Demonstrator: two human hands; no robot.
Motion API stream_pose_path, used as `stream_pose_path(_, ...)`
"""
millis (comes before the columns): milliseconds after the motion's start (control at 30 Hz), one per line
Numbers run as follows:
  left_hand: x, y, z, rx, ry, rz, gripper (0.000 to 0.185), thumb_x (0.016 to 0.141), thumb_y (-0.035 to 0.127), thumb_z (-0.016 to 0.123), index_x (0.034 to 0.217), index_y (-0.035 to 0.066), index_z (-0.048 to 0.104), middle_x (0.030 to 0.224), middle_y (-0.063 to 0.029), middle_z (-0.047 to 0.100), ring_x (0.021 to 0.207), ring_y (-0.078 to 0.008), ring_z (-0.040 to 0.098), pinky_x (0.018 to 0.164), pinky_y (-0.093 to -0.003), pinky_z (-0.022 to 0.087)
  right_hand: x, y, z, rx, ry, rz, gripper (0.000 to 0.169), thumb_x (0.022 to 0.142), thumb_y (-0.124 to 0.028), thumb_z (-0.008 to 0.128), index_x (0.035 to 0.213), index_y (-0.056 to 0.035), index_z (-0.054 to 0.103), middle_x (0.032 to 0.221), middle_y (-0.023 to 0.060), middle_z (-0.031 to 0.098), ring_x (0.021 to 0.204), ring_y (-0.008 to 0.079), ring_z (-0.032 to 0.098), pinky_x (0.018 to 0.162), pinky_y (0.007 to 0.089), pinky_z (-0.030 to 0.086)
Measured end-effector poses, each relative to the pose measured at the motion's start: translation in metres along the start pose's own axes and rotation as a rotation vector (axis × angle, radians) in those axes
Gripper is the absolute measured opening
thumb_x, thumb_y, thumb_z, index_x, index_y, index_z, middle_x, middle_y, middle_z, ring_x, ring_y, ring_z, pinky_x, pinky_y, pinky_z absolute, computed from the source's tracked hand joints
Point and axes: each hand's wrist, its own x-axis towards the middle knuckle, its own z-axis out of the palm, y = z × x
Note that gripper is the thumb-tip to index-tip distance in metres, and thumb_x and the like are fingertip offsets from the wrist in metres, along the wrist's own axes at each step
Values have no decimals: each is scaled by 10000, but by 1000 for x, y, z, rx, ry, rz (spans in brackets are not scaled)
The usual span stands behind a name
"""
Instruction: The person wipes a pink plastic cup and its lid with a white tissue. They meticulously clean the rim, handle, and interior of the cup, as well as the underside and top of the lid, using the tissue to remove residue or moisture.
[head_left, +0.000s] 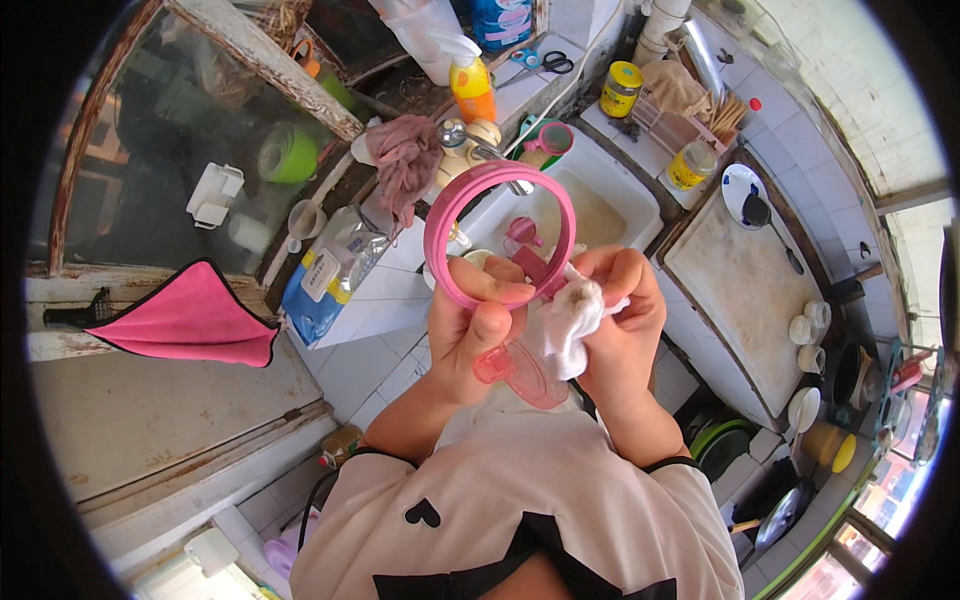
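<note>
Both my hands are raised in front of my chest, near a white sink. My left hand (480, 315) grips a pink plastic ring-shaped lid part (442, 217) by its lower edge. From that part hangs a translucent pink flap (536, 379), below the fingers. My right hand (622, 322) pinches a white cloth (574, 322) with a dark smudge, against the ring's lower right side. A small pink cup-like piece (523, 230) shows through the ring, apparently in the sink (637, 195). The faucet (517, 184) is partly seen through the ring too.
A green container with a pink-rimmed strainer (555, 139) stands at the sink's far corner. Left are a blue and silver bag (322, 277), a mauve cloth (405, 161) and a hanging pink cloth (195, 319). A cutting board (735, 277) and yellow-labelled jars (690, 165) lie right.
</note>
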Motion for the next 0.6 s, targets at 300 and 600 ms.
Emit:
stream_pose_path(300,1,15,3,-20,251,-263,263,934,283,509,951,25,557,627,34,438,506,-34,310,473,-207,213,16,-11,-6,119,408,-103,122,856,-43,546,863,-90,434,971,82,583,788,135,570,670,244,467)
stream_pose_path(600,7,13,3,-301,367,-474,257,943,286,501,888,58,604,569,71,382,496,-23,256,498,-206,210,-8,-30,-20,-207,126,-289,238,782,-87,624,925,-67,434,901,101,556,784,131,537,702,252,434)
